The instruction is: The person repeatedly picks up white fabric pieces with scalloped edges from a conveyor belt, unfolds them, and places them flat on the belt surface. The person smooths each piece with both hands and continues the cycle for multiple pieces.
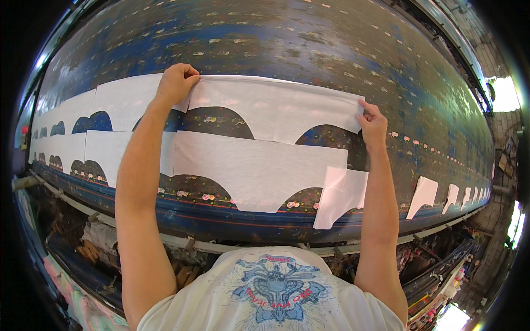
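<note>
One printed white shirt [221,298] is nearest; beyond, left hand [175,85] and right hand [374,124] pinch two upper corners of one white cloth panel [276,110], its two lower corners scooped, on one dark table [265,47].

Left forearm [138,165] hides parts of white pieces [102,146].
Shirt [276,320] cut by lower edge; smallest pieces [475,195], far right, outlines too small to tell.

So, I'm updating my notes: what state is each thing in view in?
Left hand: closed on the far left corner of the upper white piece.
Right hand: gripping its far right corner.
Upper white piece: spread between both hands.
Lower white piece: lying flat, partly covered.
Small white piece: overlapping that one's right end.
Pieces at right: laid in a row.
Pieces at left: laid in two rows.
Tabletop: stained.
</note>
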### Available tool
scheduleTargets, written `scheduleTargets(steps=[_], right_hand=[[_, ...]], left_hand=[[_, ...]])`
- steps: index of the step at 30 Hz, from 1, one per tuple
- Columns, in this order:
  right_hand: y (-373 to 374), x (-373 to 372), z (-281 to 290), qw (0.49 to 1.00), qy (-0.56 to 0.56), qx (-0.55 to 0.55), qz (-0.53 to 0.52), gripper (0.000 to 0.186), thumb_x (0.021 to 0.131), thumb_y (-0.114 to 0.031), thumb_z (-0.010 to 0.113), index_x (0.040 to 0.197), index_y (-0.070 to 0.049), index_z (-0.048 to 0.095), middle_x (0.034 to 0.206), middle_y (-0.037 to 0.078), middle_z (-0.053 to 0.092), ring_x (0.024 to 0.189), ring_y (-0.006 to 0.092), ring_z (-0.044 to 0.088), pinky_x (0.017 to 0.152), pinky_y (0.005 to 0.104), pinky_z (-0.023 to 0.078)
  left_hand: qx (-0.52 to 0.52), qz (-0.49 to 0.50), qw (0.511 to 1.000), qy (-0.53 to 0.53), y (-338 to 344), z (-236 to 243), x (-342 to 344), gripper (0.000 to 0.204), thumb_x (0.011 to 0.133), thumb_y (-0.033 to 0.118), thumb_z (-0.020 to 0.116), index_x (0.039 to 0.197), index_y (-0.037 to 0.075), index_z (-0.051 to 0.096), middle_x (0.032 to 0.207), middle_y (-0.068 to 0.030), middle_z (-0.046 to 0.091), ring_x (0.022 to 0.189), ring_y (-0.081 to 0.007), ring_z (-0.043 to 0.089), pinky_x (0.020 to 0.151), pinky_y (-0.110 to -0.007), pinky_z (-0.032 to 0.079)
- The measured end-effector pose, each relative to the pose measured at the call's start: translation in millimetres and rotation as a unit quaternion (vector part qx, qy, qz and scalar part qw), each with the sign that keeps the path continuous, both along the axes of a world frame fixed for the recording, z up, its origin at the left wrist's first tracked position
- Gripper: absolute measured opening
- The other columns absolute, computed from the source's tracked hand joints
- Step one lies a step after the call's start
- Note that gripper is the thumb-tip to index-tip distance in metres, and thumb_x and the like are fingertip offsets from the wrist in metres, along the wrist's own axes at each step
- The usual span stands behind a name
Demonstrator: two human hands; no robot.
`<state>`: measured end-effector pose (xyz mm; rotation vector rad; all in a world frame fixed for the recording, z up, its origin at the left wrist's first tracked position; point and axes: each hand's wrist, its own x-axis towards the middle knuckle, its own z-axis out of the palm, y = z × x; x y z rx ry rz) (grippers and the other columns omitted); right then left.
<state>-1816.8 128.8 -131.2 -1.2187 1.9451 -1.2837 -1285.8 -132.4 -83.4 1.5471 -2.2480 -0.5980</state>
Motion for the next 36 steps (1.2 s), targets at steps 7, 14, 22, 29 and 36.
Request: scheduleTargets(steps=[7,14,22,29,36], right_hand=[[1,16,7,1.0,0.019,-0.01,0.021,0.06,0.087,0.011,0.079,0.145,-0.003,0.072,0.129,0.0,0.067,0.078,0.0045,0.053,0.073,0.0218,0.048],[-2,12,12,1.0,-0.026,-0.004,0.01,0.066,0.088,0.012,0.076,0.151,-0.003,0.067,0.13,-0.002,0.065,0.078,0.0046,0.051,0.07,0.0226,0.047],[-6,5,16,0.997,-0.078,-0.015,0.0,0.065,0.092,0.007,0.072,0.155,-0.003,0.063,0.132,0.004,0.07,0.076,0.0046,0.056,0.066,0.0222,0.05],[7,8,8,0.966,-0.211,-0.113,-0.096,0.047,0.105,0.004,0.061,0.152,-0.002,0.063,0.119,0.01,0.072,0.071,0.009,0.065,0.053,0.0232,0.05],[8,5,2,0.966,-0.217,-0.116,-0.079,0.035,0.106,0.001,0.063,0.14,0.002,0.07,0.107,0.008,0.074,0.065,0.0086,0.062,0.051,0.0233,0.049]], left_hand=[[-0.187,-0.231,0.954,-0.04,60,-33,-26,0.032,0.108,0.017,0.065,0.138,0.009,0.074,0.153,-0.0136,0.066,0.143,-0.0356,0.058,0.12,-0.046,0.045],[-0.162,-0.129,0.965,-0.158,117,-41,-133,0.106,0.104,0.068,0.061,0.171,-0.006,0.028,0.181,-0.0296,0.019,0.168,-0.0502,0.014,0.136,-0.063,0.011],[-0.11,-0.274,0.954,-0.049,196,-35,-329,0.112,0.098,0.074,0.063,0.171,-0.006,0.03,0.181,-0.0242,0.023,0.169,-0.0467,0.012,0.135,-0.067,0.008],[-0.093,-0.478,0.873,-0.039,175,-35,-316,0.095,0.101,0.07,0.061,0.171,0.009,0.04,0.181,-0.0175,0.029,0.169,-0.0411,0.019,0.137,-0.059,0.013],[-0.146,-0.319,0.919,-0.179,81,-20,-115,0.081,0.107,0.056,0.058,0.171,0.008,0.041,0.183,-0.0157,0.026,0.17,-0.0387,0.017,0.138,-0.055,0.012]])
